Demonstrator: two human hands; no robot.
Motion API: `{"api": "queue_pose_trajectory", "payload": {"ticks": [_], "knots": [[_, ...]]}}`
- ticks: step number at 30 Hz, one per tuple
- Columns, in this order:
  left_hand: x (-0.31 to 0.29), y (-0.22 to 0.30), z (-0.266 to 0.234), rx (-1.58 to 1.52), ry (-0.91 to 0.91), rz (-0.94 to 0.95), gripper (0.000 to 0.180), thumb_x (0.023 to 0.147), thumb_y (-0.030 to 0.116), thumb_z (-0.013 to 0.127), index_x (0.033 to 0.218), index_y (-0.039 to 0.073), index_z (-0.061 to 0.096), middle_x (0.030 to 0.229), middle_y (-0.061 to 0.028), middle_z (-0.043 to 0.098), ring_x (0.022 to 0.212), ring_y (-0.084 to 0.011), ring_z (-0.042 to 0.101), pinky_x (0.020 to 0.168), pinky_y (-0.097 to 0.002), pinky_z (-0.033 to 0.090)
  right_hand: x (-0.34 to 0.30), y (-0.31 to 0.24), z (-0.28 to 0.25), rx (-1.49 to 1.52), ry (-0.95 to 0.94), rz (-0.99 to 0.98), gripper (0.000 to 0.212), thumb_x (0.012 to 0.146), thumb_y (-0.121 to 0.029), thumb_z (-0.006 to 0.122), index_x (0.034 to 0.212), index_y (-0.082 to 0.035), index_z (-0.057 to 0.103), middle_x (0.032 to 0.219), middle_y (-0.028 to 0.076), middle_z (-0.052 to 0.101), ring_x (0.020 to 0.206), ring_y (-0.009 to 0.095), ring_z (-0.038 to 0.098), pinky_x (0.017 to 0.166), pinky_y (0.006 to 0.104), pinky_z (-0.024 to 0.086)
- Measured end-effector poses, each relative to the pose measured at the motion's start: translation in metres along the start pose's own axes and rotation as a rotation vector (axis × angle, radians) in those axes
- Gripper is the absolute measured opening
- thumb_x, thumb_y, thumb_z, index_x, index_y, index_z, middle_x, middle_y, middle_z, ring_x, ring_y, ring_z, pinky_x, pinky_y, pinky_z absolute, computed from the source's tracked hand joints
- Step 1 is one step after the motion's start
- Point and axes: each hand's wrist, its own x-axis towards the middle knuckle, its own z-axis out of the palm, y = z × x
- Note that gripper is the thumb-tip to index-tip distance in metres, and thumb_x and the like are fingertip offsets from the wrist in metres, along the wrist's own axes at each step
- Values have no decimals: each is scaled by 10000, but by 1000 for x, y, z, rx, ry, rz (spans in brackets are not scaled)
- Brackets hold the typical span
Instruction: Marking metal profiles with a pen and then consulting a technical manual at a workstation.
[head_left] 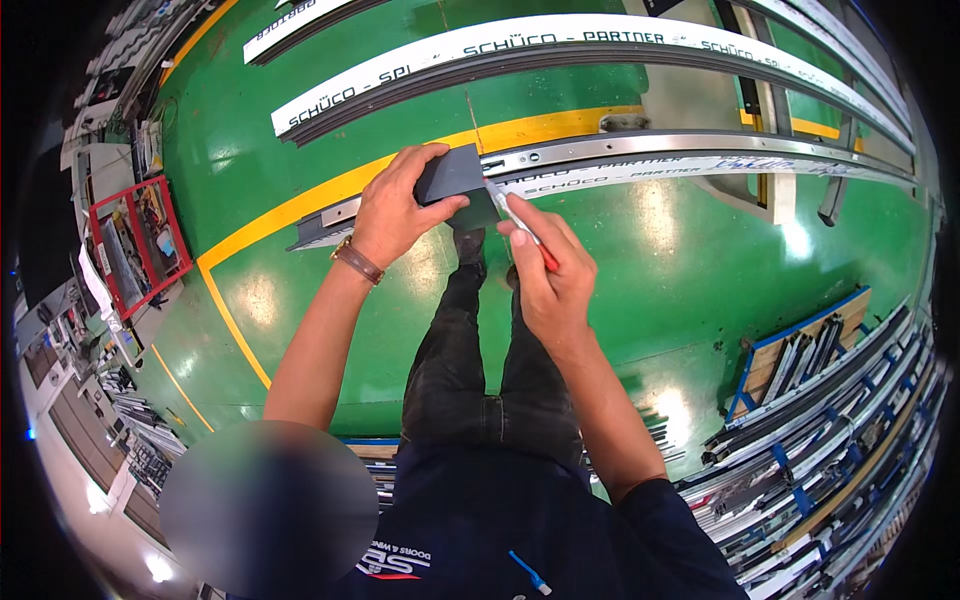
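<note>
Boxy dark grey block gripped between the left fingers and thumb, covering part of a long silver-faced profile that runs out past them both ways. White-and-red pen slants through the right fingers, tip right by the block's edge, can't tell if it's touching

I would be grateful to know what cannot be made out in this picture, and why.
All in the head view:
A stretch of the metal rail: hidden by the dark grey block and the left hand.
What the pen tip touches: too small to tell.
Part of the right shoe: behind the right hand.
Lower left: covered by a round blurred patch.
</note>
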Motion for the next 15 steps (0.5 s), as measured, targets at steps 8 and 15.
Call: {"api": "queue_pose_trajectory", "payload": {"ticks": [8, 15], "knots": [[1, 4, 1, -4, 13, 5, 663, 822, 370, 915, 1355, 76, 651, 1275, -126, 714, 1154, -360, 707, 976, -456, 572, -12, 1, -28, 84, 66, -25, 312, 1053, -41, 669, 1352, 18, 734, 1002, 130, 764, 854, 158, 705, 736, 280, 542], [19, 26, 19, 9, 18, 79, 670, 815, 381, 918, 1351, 75, 657, 1261, -111, 722, 1143, -351, 710, 962, -456, 575, -31, 28, -51, 47, 90, 170, 322, 1102, -93, 621, 1379, 42, 714, 1102, 129, 763, 970, 143, 693, 852, 274, 522]]}}
